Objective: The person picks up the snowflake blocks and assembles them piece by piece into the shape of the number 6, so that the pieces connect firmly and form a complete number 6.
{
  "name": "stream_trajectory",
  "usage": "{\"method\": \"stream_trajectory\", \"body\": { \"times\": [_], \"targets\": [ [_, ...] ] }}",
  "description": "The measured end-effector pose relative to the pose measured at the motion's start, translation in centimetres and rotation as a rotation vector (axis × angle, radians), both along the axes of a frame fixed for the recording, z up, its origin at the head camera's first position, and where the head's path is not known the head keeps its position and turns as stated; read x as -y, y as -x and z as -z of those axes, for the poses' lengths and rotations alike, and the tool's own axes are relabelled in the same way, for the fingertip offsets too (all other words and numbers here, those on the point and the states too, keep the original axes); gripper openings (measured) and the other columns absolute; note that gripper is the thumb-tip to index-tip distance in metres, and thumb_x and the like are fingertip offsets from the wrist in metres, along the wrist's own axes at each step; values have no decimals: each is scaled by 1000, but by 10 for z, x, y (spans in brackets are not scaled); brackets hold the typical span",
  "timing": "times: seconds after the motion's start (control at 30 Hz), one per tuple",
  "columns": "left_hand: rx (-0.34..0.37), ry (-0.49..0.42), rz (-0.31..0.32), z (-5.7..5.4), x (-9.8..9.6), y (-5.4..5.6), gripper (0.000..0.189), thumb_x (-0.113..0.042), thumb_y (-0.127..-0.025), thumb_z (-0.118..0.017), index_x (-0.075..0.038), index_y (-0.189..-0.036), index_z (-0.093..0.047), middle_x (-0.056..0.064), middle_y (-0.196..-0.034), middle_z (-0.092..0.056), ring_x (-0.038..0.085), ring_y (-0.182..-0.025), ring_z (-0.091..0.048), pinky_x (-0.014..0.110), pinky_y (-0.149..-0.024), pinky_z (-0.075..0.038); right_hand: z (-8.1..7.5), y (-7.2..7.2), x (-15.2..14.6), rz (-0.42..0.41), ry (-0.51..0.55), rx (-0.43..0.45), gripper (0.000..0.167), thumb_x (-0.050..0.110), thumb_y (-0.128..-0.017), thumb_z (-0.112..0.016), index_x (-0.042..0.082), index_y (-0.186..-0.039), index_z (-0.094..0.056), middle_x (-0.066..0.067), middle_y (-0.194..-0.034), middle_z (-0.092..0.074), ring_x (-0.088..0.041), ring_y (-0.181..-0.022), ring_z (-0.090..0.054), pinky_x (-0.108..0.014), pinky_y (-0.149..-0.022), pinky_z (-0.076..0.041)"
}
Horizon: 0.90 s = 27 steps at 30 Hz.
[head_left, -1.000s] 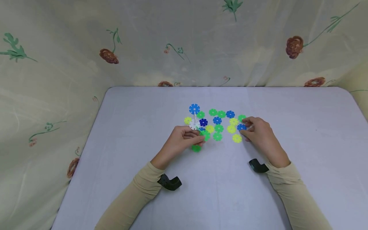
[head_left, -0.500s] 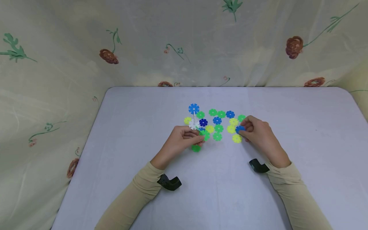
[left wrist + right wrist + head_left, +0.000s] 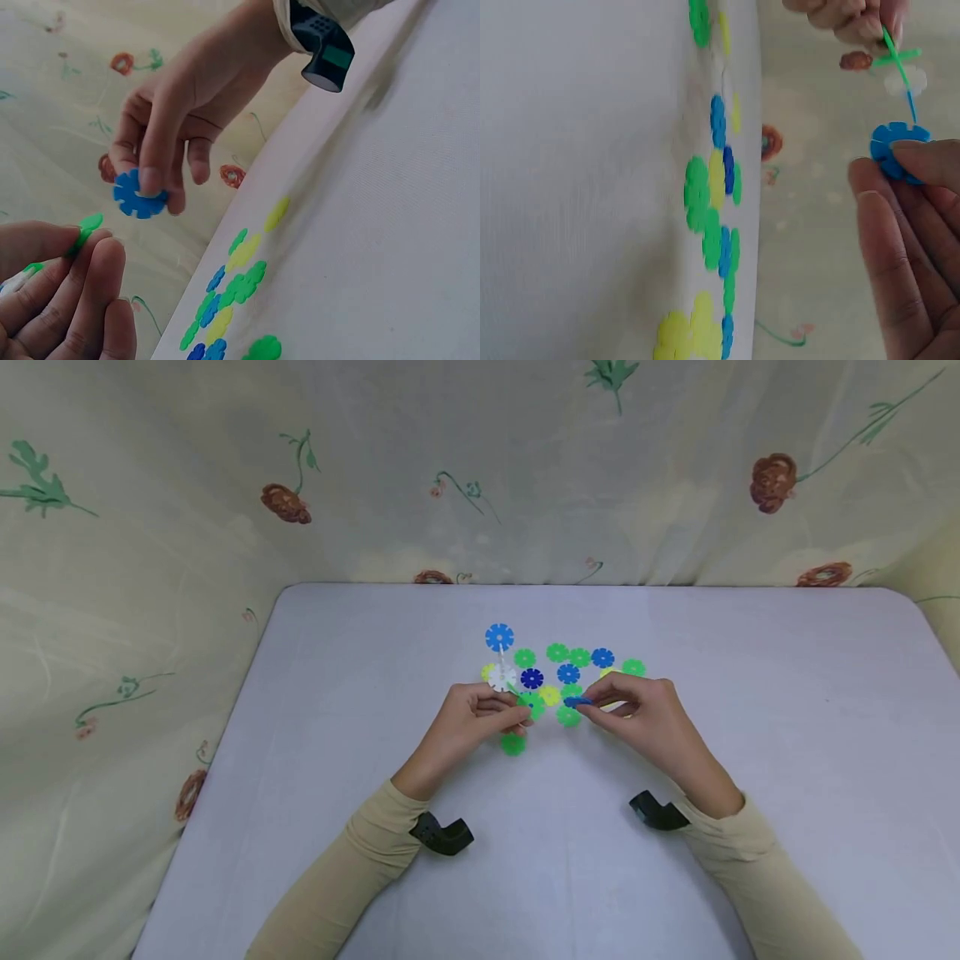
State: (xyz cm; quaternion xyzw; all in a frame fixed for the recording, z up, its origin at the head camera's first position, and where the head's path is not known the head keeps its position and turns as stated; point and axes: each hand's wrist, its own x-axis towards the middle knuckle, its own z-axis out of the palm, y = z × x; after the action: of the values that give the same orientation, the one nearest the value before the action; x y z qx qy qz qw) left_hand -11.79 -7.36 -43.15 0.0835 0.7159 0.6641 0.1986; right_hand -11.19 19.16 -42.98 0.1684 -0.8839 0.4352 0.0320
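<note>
My left hand [image 3: 472,727] pinches a green notched plastic disc [image 3: 533,704], part of a joined piece held above the table. Linked into that piece are a white disc [image 3: 502,677] and, at its far end, a light blue disc [image 3: 498,637]. Between thumb and fingers, my right hand [image 3: 660,722] holds a single blue notched disc [image 3: 891,150]. From the head this blue disc appears nearly edge-on, just right of the green one, with a gap between them. The right wrist view shows the joined piece edge-on, including a thin blue disc [image 3: 911,106] close to the held one.
Loose discs lie on the white tabletop [image 3: 360,652] behind and below the hands: several green [image 3: 557,652], several blue [image 3: 602,657], some yellow [image 3: 550,695] and a dark blue one [image 3: 532,678]. One green disc [image 3: 513,744] lies nearer the front. A flowered curtain hangs behind the table.
My right hand has lifted the blue disc from the right side of the loose discs and carried it left towards the left hand. The left hand's joined piece has shifted slightly left.
</note>
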Motion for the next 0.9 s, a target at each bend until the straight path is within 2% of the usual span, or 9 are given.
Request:
{"method": "stream_trajectory", "body": {
  "times": [0.2, 0.43, 0.53, 0.7, 0.9],
  "targets": [
    [4, -5, 2, 0, 0, 0, 22, -19, -95, -76, 1, -105, -74, 15, -95, -80, 35, -93, -78, 34, -89, -64, 0, -7, 11, -61, 85, -71, 18, 3, -85, -84, 17, -96, -80, 4, -92, -79, 1, -86, -73, -17, -70, -62],
    [15, -17, 34, 1, 0, 0, 23, -17, -96, -75, 3, -108, -73, 19, -99, -79, 43, -99, -76, 34, -91, -64, 4, -7, 15, -113, 147, -100, 20, -1, -85, -82, 15, -98, -80, 0, -95, -81, -4, -90, -75, -20, -69, -63],
    [19, -23, 43, 1, 0, 0, 23, -16, -96, -75, 3, -109, -73, 21, -101, -78, 45, -101, -75, 39, -93, -63, 4, -7, 16, -126, 163, -102, 21, -2, -85, -82, 14, -98, -80, 0, -97, -81, -2, -92, -74, -20, -69, -63],
    [16, -27, 54, 0, 1, -1, 22, -16, -97, -74, 2, -109, -73, 25, -103, -77, 46, -102, -74, 47, -97, -61, 4, -7, 15, -130, 129, -142, 23, -2, -84, -83, 16, -97, -80, 1, -97, -80, 4, -93, -71, -18, -68, -62],
    [14, -11, 55, 0, 1, -1, 22, -19, -97, -74, 0, -108, -74, 28, -105, -75, 44, -101, -74, 45, -97, -62, 4, -7, 15, -120, 89, -209, 25, -3, -82, -84, 16, -97, -80, 2, -94, -80, -2, -87, -71, -14, -65, -59]
  ]
}}
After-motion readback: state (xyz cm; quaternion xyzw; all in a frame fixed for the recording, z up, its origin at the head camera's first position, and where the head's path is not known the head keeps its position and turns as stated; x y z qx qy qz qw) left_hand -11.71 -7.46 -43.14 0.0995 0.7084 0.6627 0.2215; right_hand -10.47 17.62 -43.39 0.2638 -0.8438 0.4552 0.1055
